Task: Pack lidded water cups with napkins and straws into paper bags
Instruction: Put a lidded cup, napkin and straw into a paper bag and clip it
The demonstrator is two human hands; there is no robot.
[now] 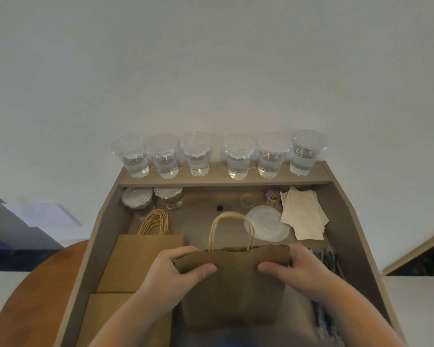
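Paper bag (232, 284) I hold: dull brown, plain, with pale tan rope handles (229, 214). Flat bags (140, 261) on my left: lighter yellow-tan. Cups (238, 159): clear, clear water inside. Loose lids (267, 226): milky translucent. Napkins (302, 214): cream, no print. Straws (328, 259): dark, blurred. Tub of clips (272, 197): mixed bright colours. Desk (351, 234): grey-brown. Round table (35, 284): orange-brown. Wall (211, 71): plain off-white.

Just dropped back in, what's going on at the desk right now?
A person grips a brown paper bag by its top corners, left hand on one side, right hand on the other; it looks flat and unopened. Six lidded water cups stand on the back shelf, napkins lie at right, spare bags at left.
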